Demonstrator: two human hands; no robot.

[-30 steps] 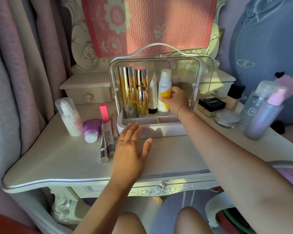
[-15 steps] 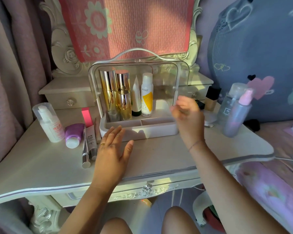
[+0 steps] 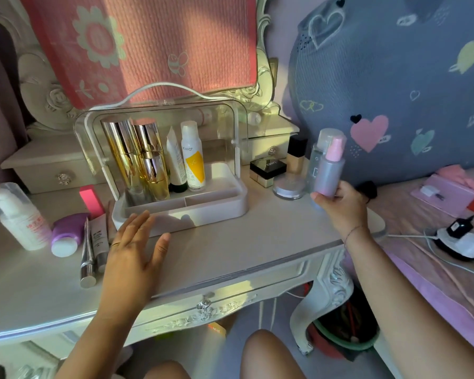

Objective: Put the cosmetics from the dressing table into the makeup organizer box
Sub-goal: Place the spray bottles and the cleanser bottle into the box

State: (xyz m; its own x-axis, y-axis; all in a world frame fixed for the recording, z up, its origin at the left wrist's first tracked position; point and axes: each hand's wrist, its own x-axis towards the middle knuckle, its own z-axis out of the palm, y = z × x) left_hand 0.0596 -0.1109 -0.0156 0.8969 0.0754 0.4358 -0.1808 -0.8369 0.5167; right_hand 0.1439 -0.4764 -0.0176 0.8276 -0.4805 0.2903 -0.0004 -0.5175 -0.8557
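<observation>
My right hand (image 3: 342,203) has its fingers clamped on the base of a pink-capped bottle (image 3: 329,170), lifted, I think, just off the surface (image 3: 230,250), right of the organizer (image 3: 181,209). My left hand (image 3: 132,250) lies flat before the organizer, fingers apart. Inside stand gold bottles (image 3: 137,160), a tube (image 3: 175,162) and a spray can (image 3: 193,157).

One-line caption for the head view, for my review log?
Right hand lifts a pink-capped spray bottle beside the open organizer box; left hand rests flat.
</observation>
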